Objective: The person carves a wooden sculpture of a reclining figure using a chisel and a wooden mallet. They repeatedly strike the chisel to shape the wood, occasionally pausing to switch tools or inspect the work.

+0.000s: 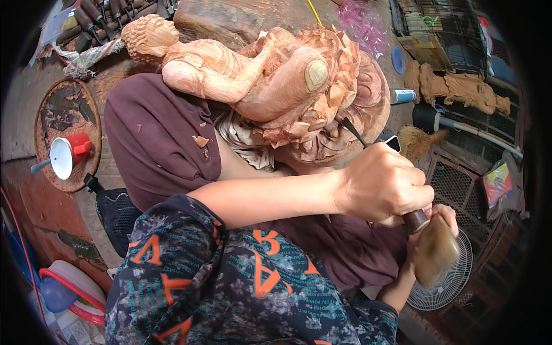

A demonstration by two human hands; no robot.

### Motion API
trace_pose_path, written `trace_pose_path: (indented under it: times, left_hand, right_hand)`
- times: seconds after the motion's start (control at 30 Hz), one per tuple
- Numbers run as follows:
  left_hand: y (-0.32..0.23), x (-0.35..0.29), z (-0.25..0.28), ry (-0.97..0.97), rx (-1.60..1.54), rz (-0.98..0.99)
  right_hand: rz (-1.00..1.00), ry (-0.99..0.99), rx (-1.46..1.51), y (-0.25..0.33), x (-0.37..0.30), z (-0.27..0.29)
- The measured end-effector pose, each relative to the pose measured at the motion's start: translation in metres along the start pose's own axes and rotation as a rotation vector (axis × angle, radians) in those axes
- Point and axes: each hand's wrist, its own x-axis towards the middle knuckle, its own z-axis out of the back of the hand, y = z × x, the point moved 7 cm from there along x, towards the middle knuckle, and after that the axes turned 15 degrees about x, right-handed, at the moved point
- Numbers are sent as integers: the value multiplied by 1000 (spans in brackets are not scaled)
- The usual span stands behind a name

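A carved wooden statue [230, 80] of a seated figure with a curly-haired head lies sideways across my lap, its head to the left. Its base is carved with petals [330, 109]. My left hand [382, 184] is wrapped round a wood chisel [355, 132], whose dark blade points up-left at the petals near the round base. The chisel's brown handle end sticks out below that fist. Beside it, my right hand [448, 215] is closed on a wooden mallet [440, 253], its head smeared by motion and close to the handle end. The mallet's handle is mostly hidden.
Chisels [86, 20] lie in a row at the top left. A round tray [40, 129] with wood chips holds a red-and-white mug [77, 146]. At right are another carved wood piece [460, 89], a brush [414, 142] and a fan [454, 282]. Wood chips lie on my trousers.
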Motion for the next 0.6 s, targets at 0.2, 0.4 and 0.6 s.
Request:
trace_pose_path:
  times: [0.2, 0.4, 0.6]
  left_hand:
    - [4, 2, 5, -3, -47, 20]
    - [7, 2, 8, -25, -60, 31]
    - [13, 0, 10, -20, -33, 29]
  right_hand:
    - [-58, -20, -117, 1, 5, -4]
    - [-225, 159, -298, -14, -3, 4]
    - [-316, 159, -55, -30, -20, 13]
